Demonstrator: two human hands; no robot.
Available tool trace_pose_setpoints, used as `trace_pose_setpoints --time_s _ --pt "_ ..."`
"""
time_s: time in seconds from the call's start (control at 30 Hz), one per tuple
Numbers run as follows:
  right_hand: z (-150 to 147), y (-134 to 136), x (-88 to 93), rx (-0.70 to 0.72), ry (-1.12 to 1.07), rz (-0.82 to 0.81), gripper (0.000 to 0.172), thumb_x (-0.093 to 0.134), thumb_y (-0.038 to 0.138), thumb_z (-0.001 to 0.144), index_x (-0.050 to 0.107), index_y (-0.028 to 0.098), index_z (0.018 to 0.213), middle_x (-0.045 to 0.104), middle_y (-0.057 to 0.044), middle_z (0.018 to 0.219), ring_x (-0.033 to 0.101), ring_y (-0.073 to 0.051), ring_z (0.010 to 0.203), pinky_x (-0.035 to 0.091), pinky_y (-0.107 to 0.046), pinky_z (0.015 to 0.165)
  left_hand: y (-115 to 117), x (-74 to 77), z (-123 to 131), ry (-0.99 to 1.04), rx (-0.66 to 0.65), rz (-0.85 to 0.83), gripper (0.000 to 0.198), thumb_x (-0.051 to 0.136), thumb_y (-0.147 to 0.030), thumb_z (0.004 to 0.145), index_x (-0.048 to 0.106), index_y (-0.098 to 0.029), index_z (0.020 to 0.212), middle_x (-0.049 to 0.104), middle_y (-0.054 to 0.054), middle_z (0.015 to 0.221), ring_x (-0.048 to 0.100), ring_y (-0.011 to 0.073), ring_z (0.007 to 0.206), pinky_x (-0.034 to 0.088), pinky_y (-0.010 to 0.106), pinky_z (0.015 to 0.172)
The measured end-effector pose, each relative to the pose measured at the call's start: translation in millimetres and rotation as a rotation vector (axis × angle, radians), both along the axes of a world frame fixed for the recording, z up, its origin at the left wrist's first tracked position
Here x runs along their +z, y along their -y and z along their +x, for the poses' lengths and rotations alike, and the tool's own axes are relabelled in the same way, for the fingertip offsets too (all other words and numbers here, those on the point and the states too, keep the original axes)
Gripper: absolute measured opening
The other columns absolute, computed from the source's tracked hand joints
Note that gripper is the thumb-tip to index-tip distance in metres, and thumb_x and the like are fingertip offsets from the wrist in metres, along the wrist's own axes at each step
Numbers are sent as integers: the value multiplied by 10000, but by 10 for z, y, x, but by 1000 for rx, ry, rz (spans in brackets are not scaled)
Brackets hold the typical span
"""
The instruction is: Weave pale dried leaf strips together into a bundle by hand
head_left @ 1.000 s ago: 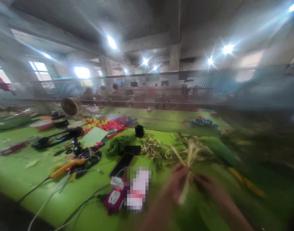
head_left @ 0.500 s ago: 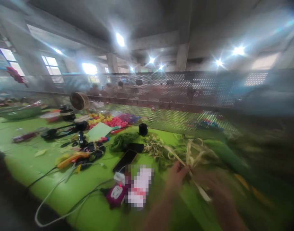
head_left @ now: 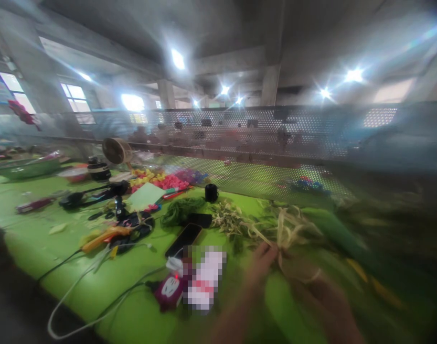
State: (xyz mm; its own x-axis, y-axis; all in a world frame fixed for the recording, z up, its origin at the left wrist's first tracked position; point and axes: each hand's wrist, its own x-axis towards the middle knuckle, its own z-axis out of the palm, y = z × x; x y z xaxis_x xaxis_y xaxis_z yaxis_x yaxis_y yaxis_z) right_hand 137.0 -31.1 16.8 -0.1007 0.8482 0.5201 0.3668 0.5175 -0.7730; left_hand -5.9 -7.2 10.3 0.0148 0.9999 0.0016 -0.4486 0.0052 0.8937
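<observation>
My left hand [head_left: 264,260] is closed in a pinch at the base of a looped bundle of pale, straw-coloured strips [head_left: 288,227]. The bundle fans up and to the right above the fingertips. From that pinch a thin strip curves across to my right hand [head_left: 324,294], whose blurred fingers look closed on it. Left of the bundle, a heap of similar pale pieces [head_left: 230,217] lies on the green tabletop [head_left: 132,286].
Left of my hands lie a phone [head_left: 184,239], a purple power socket [head_left: 171,289] with cables and an orange-handled tool [head_left: 105,238]. A black cup [head_left: 211,192], pink and yellow pieces [head_left: 168,180] and a small fan [head_left: 116,151] stand before a perforated screen [head_left: 247,169].
My right hand has shifted slightly, and the strip that hung straight down toward it now bows in a curve. My left hand keeps its pinch on the bundle.
</observation>
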Motion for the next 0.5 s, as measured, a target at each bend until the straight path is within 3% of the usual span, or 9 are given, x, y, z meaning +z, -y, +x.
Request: trace_pose_setpoints --time_s 0.23,0.4,0.5 --pt "33 155 206 -84 -265 -157 218 711 470 654 744 259 698 699 -31 553 698 -271 690 558 -306 571 -49 -74 -20 93 -34 11 305 646 -449 709 641 -166 823 622 48 787 525 153 711 375 266 668" --pt "109 187 271 -47 -192 -208 219 697 457 678 762 258 745 734 -45 618 682 -242 574 511 -276 435 -61 -61 -4 74 -72 24 323 685 -418 669 642 -152 845 659 71 838 513 137 657 360 258 636" --pt "99 165 260 -43 -138 -172 207 680 449 705 759 261 740 722 -31 587 672 -219 545 531 -275 473 -31 2 5 51 -99 40 326 702 -410 668 635 -146 847 675 81 859 519 133 659 365 254 636"
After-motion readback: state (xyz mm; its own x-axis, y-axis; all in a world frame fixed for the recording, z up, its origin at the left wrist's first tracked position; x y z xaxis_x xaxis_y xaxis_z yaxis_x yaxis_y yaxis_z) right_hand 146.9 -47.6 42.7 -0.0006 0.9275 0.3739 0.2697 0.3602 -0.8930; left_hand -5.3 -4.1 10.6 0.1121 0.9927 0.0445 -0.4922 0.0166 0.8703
